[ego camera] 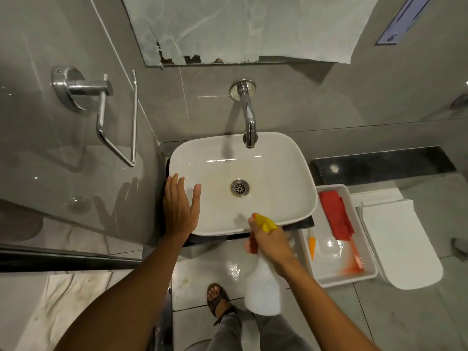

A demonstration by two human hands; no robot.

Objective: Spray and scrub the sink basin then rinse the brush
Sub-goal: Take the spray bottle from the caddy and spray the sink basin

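White ceramic sink (283, 173) sits mid-frame on a dark counter, drain (239, 188) at its centre with a yellowish stain around it. Chrome tap (249, 117) comes off the wall tile and hangs over the basin's far edge; I see no water running. My left hand (180, 206) lies flat on the sink's left rim, fingers spread, thumb inside the basin, holding nothing. My right hand (269, 239) is wrapped around the neck of the spray bottle (263, 285), at the sink's near rim; white body hangs below the hand, yellow nozzle (266, 222) points into the basin, fingers curled round the red trigger part. Can't tell if the trigger is pressed. White tray (359, 279) sits just right of the sink. In it: red cloth (335, 215) folded at the far end, a red-handled brush (355, 257) lying along the right side, bristle end blurred, and a small orange item (312, 245) at the left wall. Toilet lid (397, 244) just right of the tray. Towel holder (101, 107) on the left wall. One sandalled foot (216, 297) on the floor below the sink.
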